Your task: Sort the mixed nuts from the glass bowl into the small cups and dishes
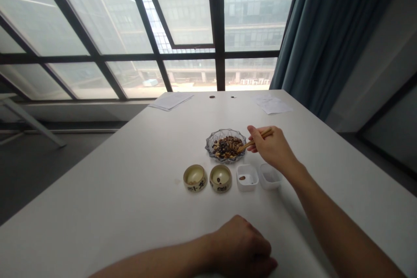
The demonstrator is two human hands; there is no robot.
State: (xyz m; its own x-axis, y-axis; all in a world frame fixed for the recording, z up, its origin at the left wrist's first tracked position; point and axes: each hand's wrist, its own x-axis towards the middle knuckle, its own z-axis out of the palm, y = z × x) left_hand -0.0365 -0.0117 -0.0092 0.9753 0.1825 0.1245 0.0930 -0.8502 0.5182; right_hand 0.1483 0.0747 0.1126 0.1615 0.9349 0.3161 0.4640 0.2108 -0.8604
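At the bottom centre of the frame, the left hand is held low over the worktop with its fingers curled in; whether anything is enclosed by them cannot be told. Just beyond it, near the middle of the frame, four small vessels are set in a row. On the left, a ceramic bowl is marked with dark characters, and some pale pieces are seen inside. Beside it, dark seeds are held in a second ceramic bowl. To the right, a brown seed is contained in a white square tub, and next to that a translucent tub is placed, partly under the right forearm. Behind the row, a faceted glass dish is filled with mixed seeds and nuts. Right of centre, a pair of chopsticks is gripped narrowly by the right hand, the tips being lowered into the mix at the dish's right side. Farther off, sheets of paper are laid at the worktop's far left, and another paper at its far right. The upper frame is filled by windows, bordered at upper right by a blue curtain.
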